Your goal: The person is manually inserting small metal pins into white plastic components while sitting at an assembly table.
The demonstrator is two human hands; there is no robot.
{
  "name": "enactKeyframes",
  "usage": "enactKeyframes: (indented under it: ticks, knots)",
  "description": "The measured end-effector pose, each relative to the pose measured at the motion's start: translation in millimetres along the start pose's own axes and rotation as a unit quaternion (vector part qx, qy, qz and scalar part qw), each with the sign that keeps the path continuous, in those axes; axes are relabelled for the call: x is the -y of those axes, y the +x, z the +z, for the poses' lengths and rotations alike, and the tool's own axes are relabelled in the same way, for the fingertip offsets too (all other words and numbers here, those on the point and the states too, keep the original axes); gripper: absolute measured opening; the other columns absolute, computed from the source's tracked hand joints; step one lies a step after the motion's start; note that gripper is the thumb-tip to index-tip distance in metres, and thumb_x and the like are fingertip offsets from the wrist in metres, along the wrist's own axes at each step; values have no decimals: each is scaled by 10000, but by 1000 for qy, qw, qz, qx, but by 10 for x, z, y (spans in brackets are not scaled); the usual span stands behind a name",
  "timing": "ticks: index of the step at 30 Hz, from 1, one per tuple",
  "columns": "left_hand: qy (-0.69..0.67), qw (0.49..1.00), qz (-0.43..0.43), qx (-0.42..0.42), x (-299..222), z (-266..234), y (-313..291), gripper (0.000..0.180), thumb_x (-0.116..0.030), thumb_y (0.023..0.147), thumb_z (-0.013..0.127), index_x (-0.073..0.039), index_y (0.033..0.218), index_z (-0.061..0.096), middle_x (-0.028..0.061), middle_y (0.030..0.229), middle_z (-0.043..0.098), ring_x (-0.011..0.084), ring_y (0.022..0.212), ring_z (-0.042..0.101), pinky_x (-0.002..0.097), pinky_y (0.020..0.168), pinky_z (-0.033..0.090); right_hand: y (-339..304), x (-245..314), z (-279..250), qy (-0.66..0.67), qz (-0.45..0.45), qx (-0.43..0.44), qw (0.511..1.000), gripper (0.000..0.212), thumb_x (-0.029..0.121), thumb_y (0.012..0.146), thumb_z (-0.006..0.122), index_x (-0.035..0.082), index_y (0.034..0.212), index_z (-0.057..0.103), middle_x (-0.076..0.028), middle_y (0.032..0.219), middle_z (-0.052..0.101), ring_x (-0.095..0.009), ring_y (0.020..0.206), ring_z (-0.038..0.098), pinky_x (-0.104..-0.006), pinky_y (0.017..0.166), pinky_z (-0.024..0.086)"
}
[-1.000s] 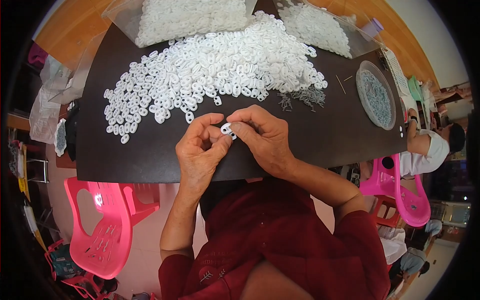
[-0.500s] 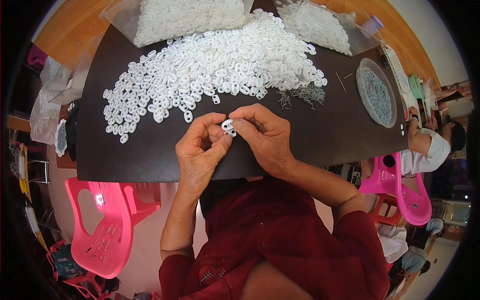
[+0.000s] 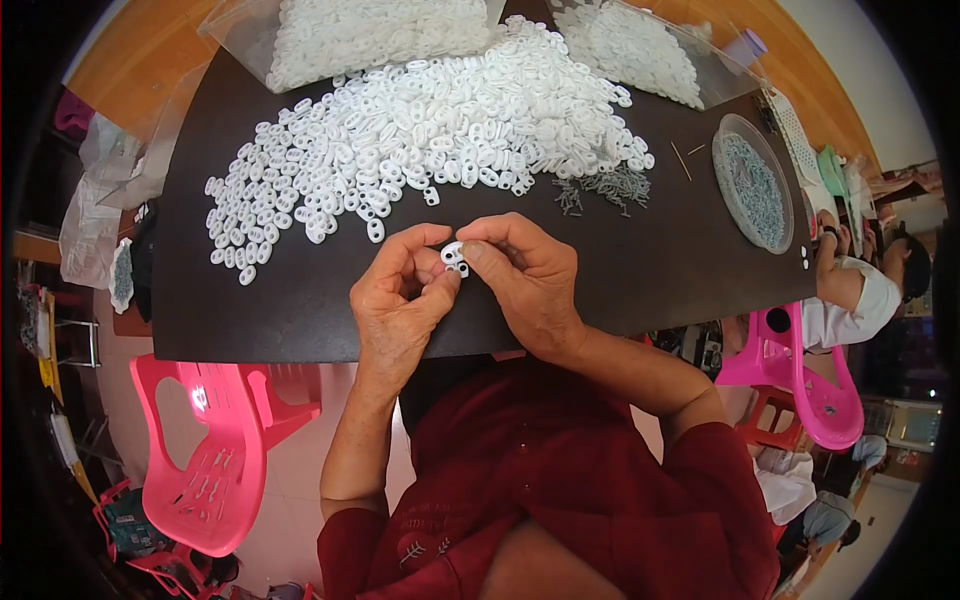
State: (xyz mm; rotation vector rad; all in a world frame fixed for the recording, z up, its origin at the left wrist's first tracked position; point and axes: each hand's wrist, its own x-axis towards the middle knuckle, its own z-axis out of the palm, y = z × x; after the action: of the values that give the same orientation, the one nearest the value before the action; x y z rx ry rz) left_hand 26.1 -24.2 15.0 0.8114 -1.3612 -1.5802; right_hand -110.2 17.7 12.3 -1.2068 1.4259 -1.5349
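A pink plastic chair (image 3: pixel 205 480) stands at left, by the near edge of a dark table (image 3: pixel 250 325), while a broad heap of small white oval pieces (image 3: pixel 430 130) spreads across the table's far side, its looser pieces scattered toward the left. Behind the heap, at far left, sits a clear bin (image 3: pixel 240 48) of more white pieces. At the near centre, a person in a dark red shirt (image 3: pixel 580 440) works bare-handed: the left hand (image 3: pixel 392 295) has its grip closed in a pinch, thumb and fingers on a white part with dark holes (image 3: pixel 453 250), and the right hand (image 3: pixel 532 285) pinches the same part from the other side, its thumb pressed on top. The part is held up between the two hands, above the table; whether it is one piece or two cannot be told. Just right of centre, gray pins (image 3: pixel 615 190) lie against the heap. Farther right come two thin sticks (image 3: pixel 681 160), a round clear dish (image 3: pixel 787 215) filled with gray pins, and a co-worker in white (image 3: pixel 840 310) beyond the table's edge.
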Motion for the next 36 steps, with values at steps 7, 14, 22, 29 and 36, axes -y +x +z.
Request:
enactKeyframes:
  ticks: [7,14,22,29,36]
  knots:
    - [-7,1000,7,-9,21,4,-3,303,107,790,596,-9,1070,606,-64,774,481,5,669,415,142,609,350,-24,0,44,22,11,-12,1000,106,-8,881,571,-9,975,618,-10,882,625,-44,802,568,-190,714,470]
    - [-1,1000,12,-21,29,1,3,260,100,790,608,-2,1029,618,-64,783,510,0,669,424,140,596,353,-28,-76,27,7,-7,0,1000,98,-14,886,562,-11,969,614,-14,871,628,-46,806,576,-187,713,478]
    - [-22,999,2,-30,16,0,2,248,90,798,612,9,1032,619,-49,805,555,6,683,459,141,608,373,-12,-51,-8,-29,-17,19,999,102,-13,886,566,-3,974,616,-9,872,627,-35,798,566,-177,696,466]
    - [-55,998,-11,-30,49,-46,-4,227,74,809,611,14,1027,632,-26,806,583,23,681,485,156,592,387,37,-16,-68,-119,-95,63,986,155,-17,842,615,16,993,622,-17,868,588,-54,768,542,-202,638,437]
    - [-59,998,-15,-25,24,-37,-7,223,54,818,624,18,1038,635,-18,799,584,31,680,492,164,579,391,91,71,-137,-156,-164,105,969,278,-29,746,688,37,1010,629,-29,853,563,-99,724,539,-222,622,439]
